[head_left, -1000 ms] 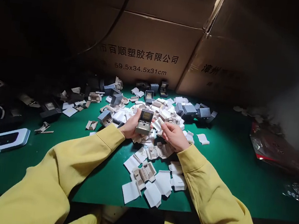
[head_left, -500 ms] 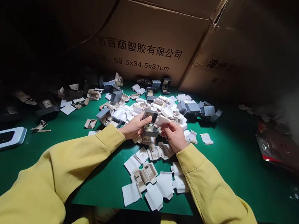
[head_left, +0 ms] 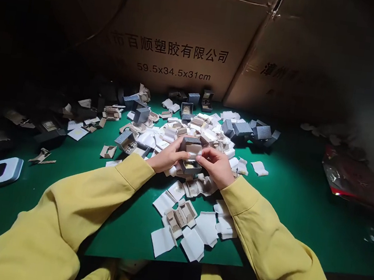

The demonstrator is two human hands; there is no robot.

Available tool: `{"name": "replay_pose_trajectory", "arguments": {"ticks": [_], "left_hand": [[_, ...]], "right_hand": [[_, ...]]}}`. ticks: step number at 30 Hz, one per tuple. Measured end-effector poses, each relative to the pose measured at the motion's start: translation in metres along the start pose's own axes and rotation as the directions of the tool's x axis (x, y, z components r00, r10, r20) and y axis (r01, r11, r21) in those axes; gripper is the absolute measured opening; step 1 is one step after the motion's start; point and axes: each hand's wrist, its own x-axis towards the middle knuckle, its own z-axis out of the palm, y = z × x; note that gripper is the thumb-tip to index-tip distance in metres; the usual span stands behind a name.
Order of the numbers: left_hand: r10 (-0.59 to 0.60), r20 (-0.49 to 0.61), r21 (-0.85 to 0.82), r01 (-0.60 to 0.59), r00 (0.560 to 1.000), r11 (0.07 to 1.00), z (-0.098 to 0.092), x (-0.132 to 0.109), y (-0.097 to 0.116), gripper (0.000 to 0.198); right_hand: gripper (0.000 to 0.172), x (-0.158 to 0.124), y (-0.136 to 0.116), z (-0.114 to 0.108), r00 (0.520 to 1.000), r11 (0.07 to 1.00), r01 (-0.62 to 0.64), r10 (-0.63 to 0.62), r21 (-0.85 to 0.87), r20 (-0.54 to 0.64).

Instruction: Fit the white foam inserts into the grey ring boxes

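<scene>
My left hand [head_left: 168, 157] is closed around the left side of a small dark hinged gift box [head_left: 189, 168], whose lid stands up. A folded white card insert [head_left: 193, 151] is at the box's opening, pinched by the fingers of my right hand [head_left: 217, 164]. My left thumb also touches the card. What lies deeper in the box is mostly hidden. Behind and beneath my hands is a heap of white and brown card inserts [head_left: 170, 133]. Nearer me, several unfolded white card pieces [head_left: 193, 245] lie on the green table [head_left: 119, 236].
More dark small boxes [head_left: 242, 130] stand right of the heap, and an open one [head_left: 127, 143] sits left. A white device [head_left: 13, 171] with a cable is at the left edge. Large cardboard cartons [head_left: 188, 25] wall the back. A red plastic bag [head_left: 351, 173] lies right.
My right hand has brought the white card from beside the box over into its opening. My view has shifted slightly, so the scene sits a little differently.
</scene>
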Motion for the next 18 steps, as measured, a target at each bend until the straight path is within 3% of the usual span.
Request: {"name": "replay_pose_trajectory", "arguments": {"ticks": [7,13,18], "left_hand": [[0.096,-0.047,0.224,-0.083,0.994,0.971,0.006,-0.004,0.002,0.049],[0.172,-0.052,0.313,-0.148,0.984,0.938,0.009,-0.004,0.005,0.043],[0.186,-0.092,0.368,-0.14,0.978,0.919,0.01,-0.004,0.003,0.038]], "right_hand": [[0.033,-0.002,-0.009,0.0,0.979,0.989,-0.149,0.151,-0.024,0.136],[0.026,-0.004,-0.005,0.001,0.989,0.977,-0.059,0.085,-0.204,0.121],[0.022,-0.004,-0.007,0.0,0.996,0.975,0.016,0.004,-0.223,0.09]]}}
